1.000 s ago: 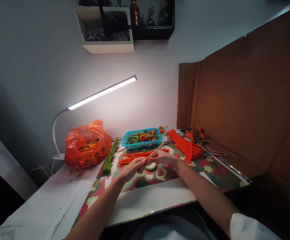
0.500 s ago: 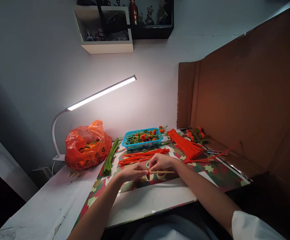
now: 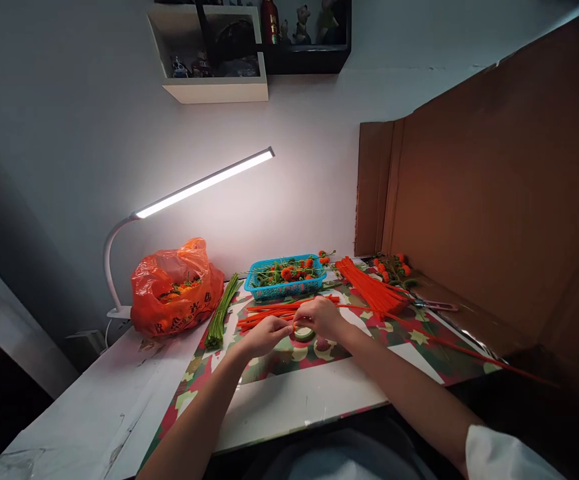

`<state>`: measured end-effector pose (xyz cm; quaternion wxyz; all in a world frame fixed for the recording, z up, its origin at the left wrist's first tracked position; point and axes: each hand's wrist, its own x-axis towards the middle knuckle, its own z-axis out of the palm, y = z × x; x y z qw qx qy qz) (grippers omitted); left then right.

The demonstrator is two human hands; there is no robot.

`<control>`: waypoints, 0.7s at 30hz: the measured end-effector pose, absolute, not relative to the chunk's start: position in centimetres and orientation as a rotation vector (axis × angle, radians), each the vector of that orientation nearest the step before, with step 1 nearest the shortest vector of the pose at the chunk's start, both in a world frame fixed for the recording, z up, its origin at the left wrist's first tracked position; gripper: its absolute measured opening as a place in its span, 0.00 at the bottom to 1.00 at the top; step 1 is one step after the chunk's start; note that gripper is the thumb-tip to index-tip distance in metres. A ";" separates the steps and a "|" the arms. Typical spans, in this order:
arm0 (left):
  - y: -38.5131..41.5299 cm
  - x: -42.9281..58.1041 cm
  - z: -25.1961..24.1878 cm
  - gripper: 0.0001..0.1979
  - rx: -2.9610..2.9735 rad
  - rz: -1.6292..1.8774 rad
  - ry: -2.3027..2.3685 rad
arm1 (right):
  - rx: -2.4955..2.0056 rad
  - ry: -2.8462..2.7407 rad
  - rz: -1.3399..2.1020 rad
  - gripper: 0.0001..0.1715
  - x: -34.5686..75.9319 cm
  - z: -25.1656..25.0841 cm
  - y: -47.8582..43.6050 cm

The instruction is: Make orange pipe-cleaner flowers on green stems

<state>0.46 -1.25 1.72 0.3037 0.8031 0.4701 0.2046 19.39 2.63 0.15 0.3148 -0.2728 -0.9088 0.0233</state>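
My left hand [image 3: 268,337] and my right hand [image 3: 319,316] meet fingertip to fingertip above the table. Both are closed in a pinch, with a small orange-red bit of pipe cleaner [image 3: 296,328] showing between them. Just below the fingers lies a roll of pale green tape [image 3: 303,334], partly covered by my right hand. A long red pipe cleaner [image 3: 439,340] trails from behind my right hand past the table's right edge; I cannot tell whether it joins the bit in my fingers. Behind my hands lie several loose red pipe cleaners [image 3: 269,313].
A thick red pipe-cleaner bundle [image 3: 372,288] and scissors [image 3: 436,305] lie to the right. Behind stands a blue basket [image 3: 284,291] of orange flowers. To the left are a green pipe-cleaner bundle [image 3: 222,317], an orange plastic bag [image 3: 174,293] and a lamp [image 3: 204,183]. Cardboard [image 3: 484,193] walls the right.
My hands have risen slightly, uncovering more of the tape roll. The pale stick that stuck out under my right hand is out of sight. The long red pipe cleaner has swung down to the right.
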 end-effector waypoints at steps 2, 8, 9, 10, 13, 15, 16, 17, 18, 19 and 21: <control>-1.1 0.5 1.5 0.20 2.140 0.583 1.262 | -0.731 -2.379 -0.036 0.09 19.3 0.0 2.6; -0.5 1.1 0.7 0.19 2.132 0.768 1.346 | -0.808 -2.261 -0.237 0.10 18.7 0.0 2.3; -0.5 1.3 0.5 0.19 2.119 0.819 1.364 | -0.826 -2.239 -0.252 0.11 18.6 0.0 2.2; -0.5 1.5 0.5 0.19 2.102 0.871 1.382 | -0.843 -2.219 -0.260 0.11 18.5 -0.1 2.2; -0.6 2.1 0.5 0.19 2.024 1.022 1.415 | -0.851 -2.154 -0.219 0.11 18.4 -0.1 2.0; -0.7 2.5 0.5 0.19 1.952 1.136 1.398 | -0.825 -2.086 -0.133 0.11 18.3 -0.1 1.9; -0.8 2.6 0.6 0.19 1.904 1.191 1.376 | -0.810 -2.051 -0.075 0.11 18.3 -0.1 1.8; -0.8 2.7 0.6 0.19 1.843 1.235 1.345 | -0.795 -2.017 -0.007 0.11 18.3 -0.1 1.8; -0.8 2.7 0.6 0.20 1.771 1.263 1.306 | -0.780 -1.987 0.073 0.11 18.2 -0.2 1.7; -0.8 2.7 0.6 0.20 1.690 1.274 1.258 | -0.764 -1.956 0.169 0.12 18.1 -0.2 1.7; -0.8 2.7 0.6 0.21 1.518 1.257 1.144 | -0.730 -1.876 0.405 0.12 17.8 -0.4 1.9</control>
